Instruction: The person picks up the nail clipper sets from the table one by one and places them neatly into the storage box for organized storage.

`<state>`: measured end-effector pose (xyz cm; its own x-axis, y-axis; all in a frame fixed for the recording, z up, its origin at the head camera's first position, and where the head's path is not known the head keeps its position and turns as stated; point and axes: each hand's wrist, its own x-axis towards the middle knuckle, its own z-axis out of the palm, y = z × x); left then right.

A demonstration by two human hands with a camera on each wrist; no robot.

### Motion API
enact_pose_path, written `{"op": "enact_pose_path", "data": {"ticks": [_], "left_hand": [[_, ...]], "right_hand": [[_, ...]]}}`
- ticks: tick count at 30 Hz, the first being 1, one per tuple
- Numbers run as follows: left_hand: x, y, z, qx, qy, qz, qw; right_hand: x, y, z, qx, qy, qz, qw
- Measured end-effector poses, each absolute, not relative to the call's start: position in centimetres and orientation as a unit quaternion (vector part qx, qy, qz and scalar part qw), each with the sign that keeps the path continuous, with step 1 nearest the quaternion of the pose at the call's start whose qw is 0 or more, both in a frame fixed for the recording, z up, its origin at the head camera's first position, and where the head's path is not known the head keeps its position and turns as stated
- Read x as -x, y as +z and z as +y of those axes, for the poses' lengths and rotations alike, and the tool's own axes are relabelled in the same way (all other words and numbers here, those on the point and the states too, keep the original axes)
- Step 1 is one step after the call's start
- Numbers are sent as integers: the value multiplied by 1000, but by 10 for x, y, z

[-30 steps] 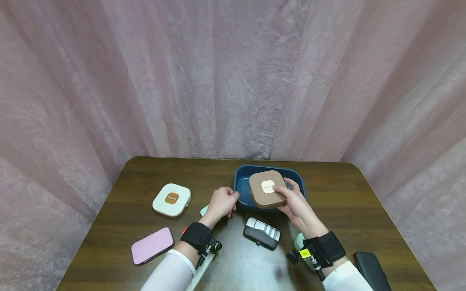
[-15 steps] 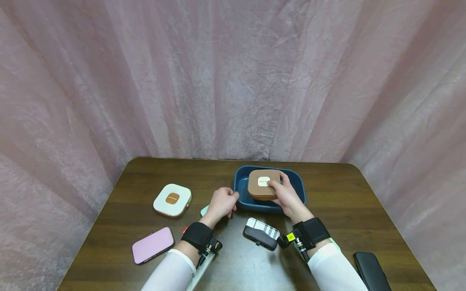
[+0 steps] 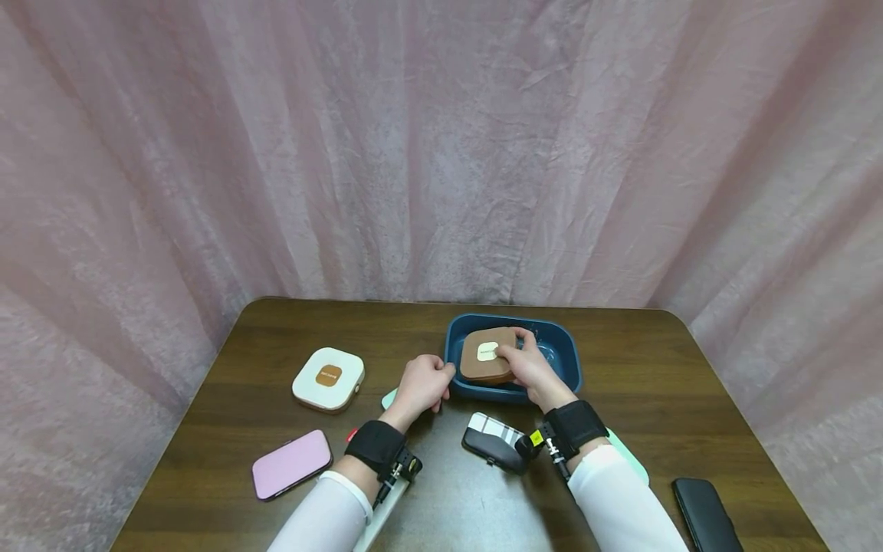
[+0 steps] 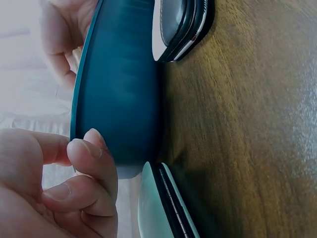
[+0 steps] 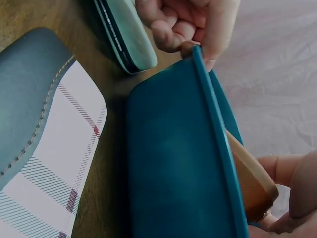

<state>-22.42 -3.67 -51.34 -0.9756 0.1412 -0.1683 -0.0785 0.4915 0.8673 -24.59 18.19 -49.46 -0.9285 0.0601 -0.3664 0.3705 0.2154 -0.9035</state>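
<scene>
My right hand [image 3: 534,369] grips a brown, rounded square case [image 3: 476,366] with a pale label, thumb on top and fingers along its right side. The case is tilted, low inside the left half of a blue plastic tub [image 3: 493,392]. In the right wrist view the brown case [image 5: 250,183] shows partly above the rim, the rest hidden by the tub wall. My left hand [image 3: 422,383] pinches the tub's left rim between thumb and fingers. Right below that hand lies a mint hinged case [image 4: 166,203], mostly hidden by it in the head view.
A plaid and dark glasses case [image 3: 495,448] lies before the tub. To the left are a white square case [image 3: 328,379] and a pink case [image 3: 291,465]. Another mint object [image 3: 629,458] shows behind my right forearm, and a black case [image 3: 707,514] sits front right.
My right hand has moved the brown case left and down into the tub, tilting it. My left hand has stayed on the rim.
</scene>
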Motion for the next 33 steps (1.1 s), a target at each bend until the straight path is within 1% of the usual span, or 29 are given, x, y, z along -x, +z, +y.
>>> {"op": "enact_pose_path", "data": {"ticks": [7,14,33], "left_hand": [[226,-514,-35,-12,502,857,113],[226,-513,-35,-11,506,856,110],[225,-514,-34,-14,502,859,96]], "right_hand": [[245,-489,175,-116,-596,783,139],[247,-493,172,-103,-582,795,136],[250,-497,170,-106,-525,834,135]]}}
